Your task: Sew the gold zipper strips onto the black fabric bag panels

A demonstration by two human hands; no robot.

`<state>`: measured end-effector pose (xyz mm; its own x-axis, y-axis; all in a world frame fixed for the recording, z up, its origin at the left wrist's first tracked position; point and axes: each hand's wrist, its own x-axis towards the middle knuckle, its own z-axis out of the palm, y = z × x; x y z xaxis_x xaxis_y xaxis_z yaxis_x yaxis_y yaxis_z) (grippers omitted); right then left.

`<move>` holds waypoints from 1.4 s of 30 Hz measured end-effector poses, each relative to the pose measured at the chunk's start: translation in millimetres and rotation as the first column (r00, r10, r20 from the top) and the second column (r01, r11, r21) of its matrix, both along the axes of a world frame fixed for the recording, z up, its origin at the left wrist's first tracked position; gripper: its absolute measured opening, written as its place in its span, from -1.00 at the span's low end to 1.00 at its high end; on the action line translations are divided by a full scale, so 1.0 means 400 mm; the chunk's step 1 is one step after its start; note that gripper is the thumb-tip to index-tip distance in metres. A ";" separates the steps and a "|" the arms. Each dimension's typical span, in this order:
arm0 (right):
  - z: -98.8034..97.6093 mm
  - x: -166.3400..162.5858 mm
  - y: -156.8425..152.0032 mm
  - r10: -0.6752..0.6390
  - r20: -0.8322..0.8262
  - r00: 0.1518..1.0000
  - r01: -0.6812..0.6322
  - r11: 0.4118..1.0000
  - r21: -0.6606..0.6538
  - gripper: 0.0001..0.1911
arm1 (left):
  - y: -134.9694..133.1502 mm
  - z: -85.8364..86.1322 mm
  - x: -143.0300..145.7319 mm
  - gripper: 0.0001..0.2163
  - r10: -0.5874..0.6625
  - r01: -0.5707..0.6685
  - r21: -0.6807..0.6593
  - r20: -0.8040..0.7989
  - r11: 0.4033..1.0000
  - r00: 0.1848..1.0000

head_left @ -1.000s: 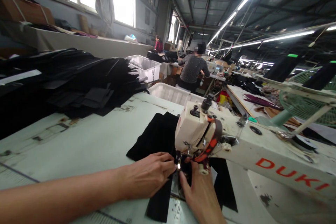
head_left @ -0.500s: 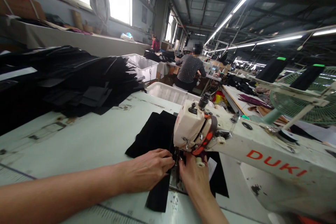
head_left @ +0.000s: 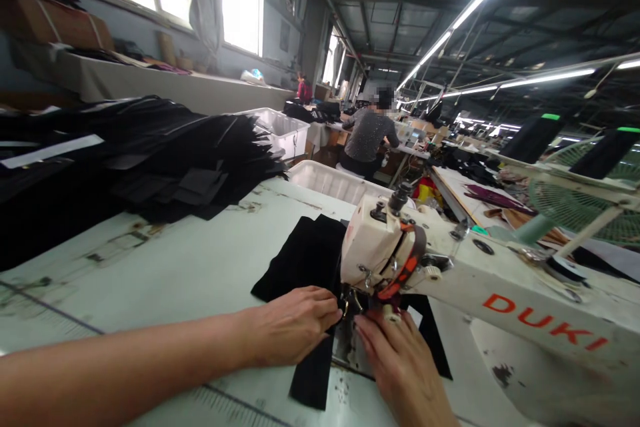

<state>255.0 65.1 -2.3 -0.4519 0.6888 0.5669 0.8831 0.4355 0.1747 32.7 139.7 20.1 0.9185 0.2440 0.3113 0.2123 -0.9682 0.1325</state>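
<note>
A white sewing machine [head_left: 367,240] with red lettering stands over pieces of black fabric [head_left: 300,260]. My left hand [head_left: 300,323] is closed on the fabric at the left of the needle, fingers bunched and fingertips close to the presser foot [head_left: 351,303]. A strip of the same black cloth hangs out below this hand toward me. On the right of the needle, under the machine's arm, my right hand [head_left: 397,350] lies with its fingers stretched out and holds nothing visible. More black fabric and a white slip [head_left: 415,315] show beyond it.
A large pile of black cut pieces [head_left: 175,153] covers the table's left part. White plastic bins [head_left: 325,177] stand past the far edge. Thread cones [head_left: 533,137] and a green fan [head_left: 565,203] are at right. A person [head_left: 370,133] sits further off.
My right hand has drawn back a little toward me from beside the needle, and its fingers now lie flatter. My left hand stays at the fabric. The whole view has shifted slightly.
</note>
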 end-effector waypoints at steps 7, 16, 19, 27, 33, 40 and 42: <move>-0.035 -0.025 0.041 0.089 -0.034 0.995 -0.091 0.994 -0.061 -0.69 | -0.010 -0.009 0.000 -0.73 0.039 -0.039 0.018 -0.024 0.999 0.999; -0.032 -0.045 0.044 0.017 -0.166 0.986 -0.054 0.974 -0.219 -0.78 | -0.009 -0.007 -0.003 -0.70 0.138 -0.129 -0.177 0.037 0.976 0.990; -0.030 -0.046 0.048 0.028 -0.183 0.983 -0.068 0.974 -0.215 -0.77 | -0.006 -0.005 -0.005 -0.69 0.266 -0.230 -0.342 0.062 0.911 0.962; -0.037 -0.047 0.050 0.013 -0.219 0.976 -0.057 0.980 -0.193 -0.83 | -0.001 -0.007 -0.013 -0.70 0.145 -0.124 -0.260 0.061 0.958 0.988; -0.050 -0.053 0.048 0.006 -0.257 0.966 -0.055 0.981 -0.184 -0.86 | -0.003 -0.005 -0.005 -0.67 -0.017 0.017 0.026 -0.001 1.000 1.000; -0.050 -0.048 0.050 0.022 -0.259 0.966 -0.064 0.986 -0.153 -0.84 | -0.008 -0.005 -0.002 -0.73 -0.022 0.030 0.112 -0.068 0.993 0.997; -0.047 -0.044 0.048 0.048 -0.255 0.966 -0.089 0.985 -0.149 -0.82 | -0.008 -0.007 -0.001 -0.75 0.017 -0.011 0.096 -0.062 0.995 0.998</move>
<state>237.4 84.5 -21.1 -0.3595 0.7510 0.5539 0.8568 0.5008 -0.1230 32.3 136.6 17.4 0.9335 0.2292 0.2758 0.2312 -0.9726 0.0256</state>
